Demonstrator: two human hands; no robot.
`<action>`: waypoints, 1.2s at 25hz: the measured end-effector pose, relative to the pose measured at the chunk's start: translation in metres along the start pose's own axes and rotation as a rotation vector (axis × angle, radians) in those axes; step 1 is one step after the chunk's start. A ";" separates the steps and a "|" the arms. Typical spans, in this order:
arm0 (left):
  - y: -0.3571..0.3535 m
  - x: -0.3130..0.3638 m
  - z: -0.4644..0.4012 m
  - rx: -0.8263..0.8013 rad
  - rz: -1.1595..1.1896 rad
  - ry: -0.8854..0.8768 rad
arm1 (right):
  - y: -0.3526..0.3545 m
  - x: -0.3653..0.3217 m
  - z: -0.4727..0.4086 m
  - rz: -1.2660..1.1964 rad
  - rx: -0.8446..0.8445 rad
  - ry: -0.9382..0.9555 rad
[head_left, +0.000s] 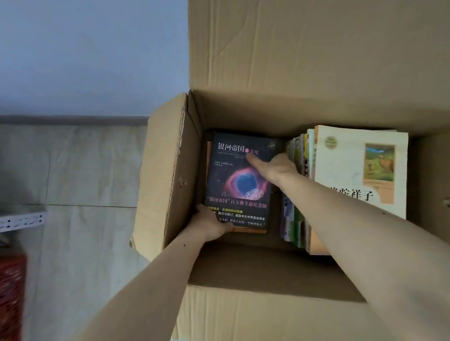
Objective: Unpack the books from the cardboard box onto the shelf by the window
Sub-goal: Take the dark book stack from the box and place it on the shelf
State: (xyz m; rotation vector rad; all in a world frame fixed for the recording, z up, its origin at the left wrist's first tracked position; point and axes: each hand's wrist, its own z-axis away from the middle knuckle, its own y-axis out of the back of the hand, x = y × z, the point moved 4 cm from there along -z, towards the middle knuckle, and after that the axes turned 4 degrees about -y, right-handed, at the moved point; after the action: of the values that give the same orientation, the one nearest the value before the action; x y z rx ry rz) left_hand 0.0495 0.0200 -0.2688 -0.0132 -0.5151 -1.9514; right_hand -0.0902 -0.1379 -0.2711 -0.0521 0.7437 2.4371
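Now both hands grip the dark book (237, 180) lying on a stack in the cardboard box (267, 104): left hand (208, 224) curls round its near corner, right hand (273, 166) holds its right edge, thumb on top. Lift level, clearing neighbouring pale books (357, 173).

Cardboard box (261, 319) on floor (79, 171), book stack (237, 183) inside left, upright books (357, 173) right

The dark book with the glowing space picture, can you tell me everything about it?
The dark book has a black cover with a pink and blue nebula ring, white title characters above and more print below. It lies flat, face up, on a stack in the left part of the cardboard box. The left hand grips its near corner; the right hand holds its right edge, thumb on the cover.
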 end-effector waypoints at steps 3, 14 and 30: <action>-0.003 -0.008 -0.012 -0.018 0.289 0.056 | -0.015 0.003 -0.011 -0.362 -0.073 -0.072; -0.014 -0.017 -0.020 -0.234 0.482 0.243 | -0.024 -0.002 -0.026 -0.513 -0.134 -0.075; 0.069 0.049 0.160 -0.383 0.539 -0.005 | 0.104 -0.057 0.156 -0.542 -0.006 -0.012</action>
State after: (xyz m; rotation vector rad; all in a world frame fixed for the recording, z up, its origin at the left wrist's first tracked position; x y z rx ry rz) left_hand 0.0537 0.0117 -0.0881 -0.3638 -0.1115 -1.4898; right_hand -0.0796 -0.1564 -0.0758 -0.2124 0.6189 1.9212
